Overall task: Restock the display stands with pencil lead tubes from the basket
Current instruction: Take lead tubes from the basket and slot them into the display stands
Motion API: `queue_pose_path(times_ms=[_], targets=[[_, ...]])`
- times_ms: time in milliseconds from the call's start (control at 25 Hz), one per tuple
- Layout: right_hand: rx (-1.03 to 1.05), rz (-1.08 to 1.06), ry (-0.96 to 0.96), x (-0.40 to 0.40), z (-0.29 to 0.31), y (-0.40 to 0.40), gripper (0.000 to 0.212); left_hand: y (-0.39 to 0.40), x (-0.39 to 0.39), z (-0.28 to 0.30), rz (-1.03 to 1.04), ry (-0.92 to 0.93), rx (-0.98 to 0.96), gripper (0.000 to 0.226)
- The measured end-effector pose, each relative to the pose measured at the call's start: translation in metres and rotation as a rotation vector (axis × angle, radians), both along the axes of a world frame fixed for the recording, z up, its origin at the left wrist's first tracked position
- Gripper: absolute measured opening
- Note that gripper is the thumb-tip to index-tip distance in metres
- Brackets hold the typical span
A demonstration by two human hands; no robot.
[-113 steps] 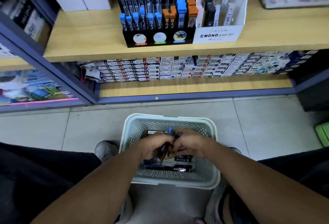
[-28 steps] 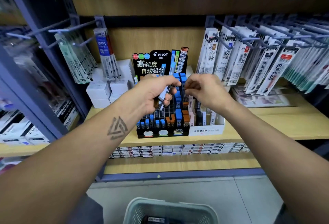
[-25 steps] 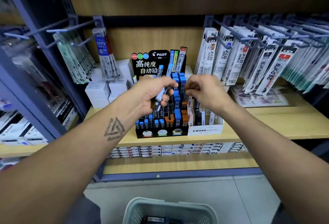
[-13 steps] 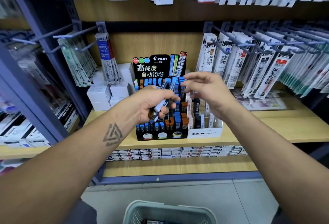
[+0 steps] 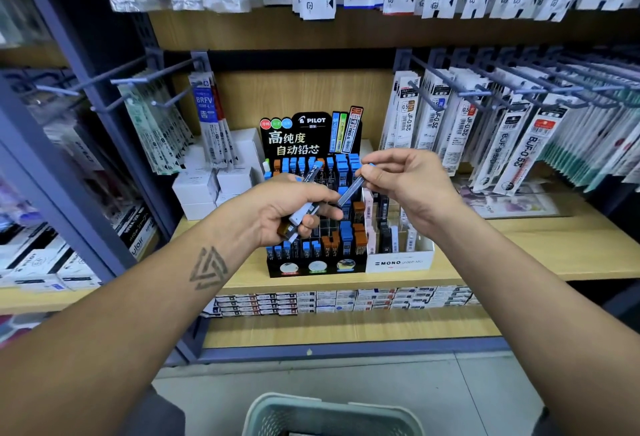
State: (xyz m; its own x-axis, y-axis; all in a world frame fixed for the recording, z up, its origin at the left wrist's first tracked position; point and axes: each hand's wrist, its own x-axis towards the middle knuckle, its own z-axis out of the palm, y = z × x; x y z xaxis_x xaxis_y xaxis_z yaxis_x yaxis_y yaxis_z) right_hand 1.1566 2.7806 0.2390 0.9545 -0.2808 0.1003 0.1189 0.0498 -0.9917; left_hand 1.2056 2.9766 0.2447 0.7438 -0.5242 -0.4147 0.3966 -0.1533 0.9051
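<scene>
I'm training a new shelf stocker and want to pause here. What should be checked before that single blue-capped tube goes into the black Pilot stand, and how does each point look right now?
1. Single tube secured: ok, the right hand pinches it near its blue cap.
2. Spare tubes under control: ok, the left hand grips a bundle.
3. Cap colour fits the stand: ok, the Pilot stand holds blue-capped rows beside orange ones.
4. Free slot available: cannot tell, the hands cover the middle rows.
5. Lead grade matches the row: cannot tell, the label is too small to read.
6. Basket within reach for more: ok, it sits on the floor just below.
</scene>
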Motion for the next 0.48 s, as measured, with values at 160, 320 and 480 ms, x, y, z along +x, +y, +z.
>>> queue_pose_path(times_ms=[160,320,480], targets=[[-0.028,0.025,-0.061,0.001,0.000,0.006,0.015,-0.002,0.001,-0.002,0.009,0.003,-0.027,0.013],[0.047,0.143,-0.160,0.000,0.006,0.008,0.020,0.006,0.011,0.005,0.018,0.106,-0.110,0.013],[-0.147,0.083,-0.193,0.001,0.007,0.020,0.014,0.022,0.017,0.011,0.064,0.011,0.031,0.009]])
